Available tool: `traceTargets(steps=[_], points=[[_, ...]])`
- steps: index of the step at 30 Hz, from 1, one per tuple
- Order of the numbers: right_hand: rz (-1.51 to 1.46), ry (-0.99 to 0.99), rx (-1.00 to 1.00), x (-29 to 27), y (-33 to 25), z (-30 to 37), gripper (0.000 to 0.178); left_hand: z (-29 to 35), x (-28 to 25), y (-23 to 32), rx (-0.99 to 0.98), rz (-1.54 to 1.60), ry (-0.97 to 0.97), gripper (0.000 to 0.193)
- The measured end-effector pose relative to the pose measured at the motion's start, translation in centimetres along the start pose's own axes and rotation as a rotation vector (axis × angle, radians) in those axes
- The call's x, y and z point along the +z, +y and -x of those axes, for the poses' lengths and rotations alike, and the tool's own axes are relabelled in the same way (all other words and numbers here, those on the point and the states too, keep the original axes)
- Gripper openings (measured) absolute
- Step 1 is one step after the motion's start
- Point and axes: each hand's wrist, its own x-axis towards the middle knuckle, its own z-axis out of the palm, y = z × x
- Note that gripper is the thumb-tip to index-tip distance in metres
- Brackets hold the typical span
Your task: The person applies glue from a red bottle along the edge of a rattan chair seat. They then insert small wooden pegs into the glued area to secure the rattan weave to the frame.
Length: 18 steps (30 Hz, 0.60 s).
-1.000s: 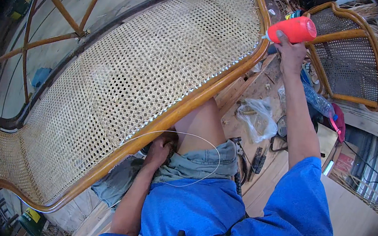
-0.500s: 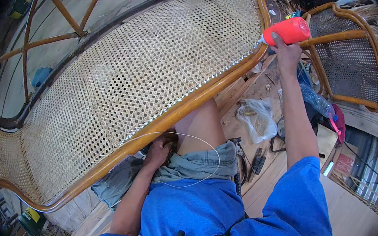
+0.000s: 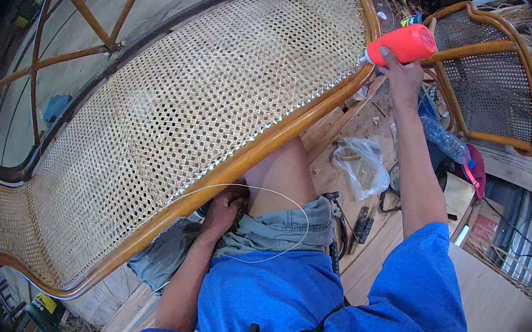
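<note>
Right hand (image 3: pixel 404 80) wraps round a red squeeze bottle (image 3: pixel 403 45) at the upper right of the frame, its nozzle tipped slightly downward at the panel's edge, seemingly so the contents run toward the tip. Left hand (image 3: pixel 225 212) sits at lower centre, below the brown rim (image 3: pixel 261 148); its fingers are partly hidden, so I cannot tell whether it grips anything. Slanting across left and centre, the cane panel (image 3: pixel 177 84) probably lies over the thigh (image 3: pixel 283 174) for easy reach. It looks pale, holed and closely woven, with a jagged white line (image 3: pixel 311 100) bordering the glossy rim.
</note>
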Motion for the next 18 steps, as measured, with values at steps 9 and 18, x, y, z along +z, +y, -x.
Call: traceTargets(steps=[9,18], points=[[0.159,-0.075,-0.196,0.3,1.0,0.4,0.032,0.0,-0.1,0.0,-0.015,-0.058,0.01,0.034],[-0.155,0.085,-0.02,1.3,-1.4,1.0,0.034,0.6,-0.4,1.3,-0.037,-0.05,0.04,0.03]])
